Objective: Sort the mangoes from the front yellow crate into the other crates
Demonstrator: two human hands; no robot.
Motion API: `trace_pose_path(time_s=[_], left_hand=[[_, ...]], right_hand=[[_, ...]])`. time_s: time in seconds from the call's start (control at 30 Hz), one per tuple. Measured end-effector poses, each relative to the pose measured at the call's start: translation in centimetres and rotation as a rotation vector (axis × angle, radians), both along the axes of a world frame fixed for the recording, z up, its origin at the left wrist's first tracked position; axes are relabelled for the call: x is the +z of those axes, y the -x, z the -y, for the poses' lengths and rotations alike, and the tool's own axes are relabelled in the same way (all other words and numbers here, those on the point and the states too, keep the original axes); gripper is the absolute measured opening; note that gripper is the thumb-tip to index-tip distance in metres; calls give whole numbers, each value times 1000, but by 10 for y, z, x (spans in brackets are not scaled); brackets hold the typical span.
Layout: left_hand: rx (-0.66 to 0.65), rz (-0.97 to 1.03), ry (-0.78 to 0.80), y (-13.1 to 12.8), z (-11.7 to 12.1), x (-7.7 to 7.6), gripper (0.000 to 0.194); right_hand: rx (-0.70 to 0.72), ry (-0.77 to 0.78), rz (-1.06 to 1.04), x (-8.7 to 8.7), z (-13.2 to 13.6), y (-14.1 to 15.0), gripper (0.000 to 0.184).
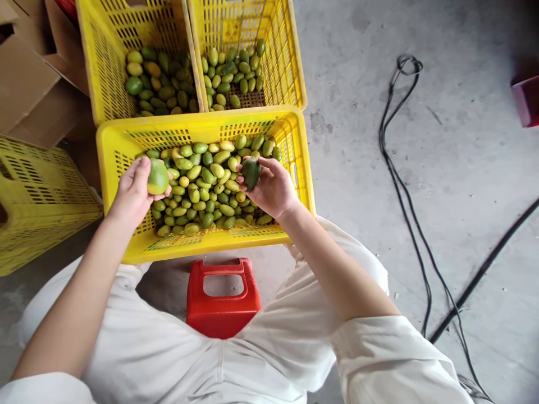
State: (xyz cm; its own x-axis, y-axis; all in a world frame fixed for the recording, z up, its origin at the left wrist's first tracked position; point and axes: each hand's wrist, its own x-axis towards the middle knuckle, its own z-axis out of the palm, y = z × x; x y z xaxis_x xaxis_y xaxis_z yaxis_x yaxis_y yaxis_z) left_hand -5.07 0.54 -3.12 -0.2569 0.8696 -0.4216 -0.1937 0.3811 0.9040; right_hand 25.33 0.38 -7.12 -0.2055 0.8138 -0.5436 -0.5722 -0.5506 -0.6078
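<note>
Pinching a yellow-green fruit [158, 177] between thumb and fingers, the left hand [137, 188] is above the left part of the front yellow crate [210, 247]. The right hand [272, 188] grips a dark green fruit [251, 174] between thumb and fingers, above that crate's right half. Small oval fruits [206, 196] lie inside the crate. Beyond it stand two fruit-holding crates [101, 67]; a red plastic stool [223, 314] is on its near side, and black cables [404, 196] lie to its right.
</note>
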Motion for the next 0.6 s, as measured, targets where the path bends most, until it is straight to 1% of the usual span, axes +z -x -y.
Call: trace_pose_path(time_s=[0.13,0.2,0.3,0.4,0.5,0.53,0.6], left_hand=[[-82,-10,-16,0,1,4,54],[-114,23,7,2,0,4,48],[-94,102,95,3,-2,3,31],[34,173,131,2,-2,2,18],[113,252,164,1,-1,4,23],[121,280,184,0,-1,5,24],[134,321,207,0,-3,8,28]], right_hand=[[-21,-2,-18,1,-1,2,15],[-19,1,-33,3,-1,3,17],[12,-1,-40,6,0,5,28],[41,-45,-17,8,1,4,51],[44,-89,-11,8,1,3,70],[41,-91,-10,7,1,3,71],[32,-73,8,7,1,3,66]])
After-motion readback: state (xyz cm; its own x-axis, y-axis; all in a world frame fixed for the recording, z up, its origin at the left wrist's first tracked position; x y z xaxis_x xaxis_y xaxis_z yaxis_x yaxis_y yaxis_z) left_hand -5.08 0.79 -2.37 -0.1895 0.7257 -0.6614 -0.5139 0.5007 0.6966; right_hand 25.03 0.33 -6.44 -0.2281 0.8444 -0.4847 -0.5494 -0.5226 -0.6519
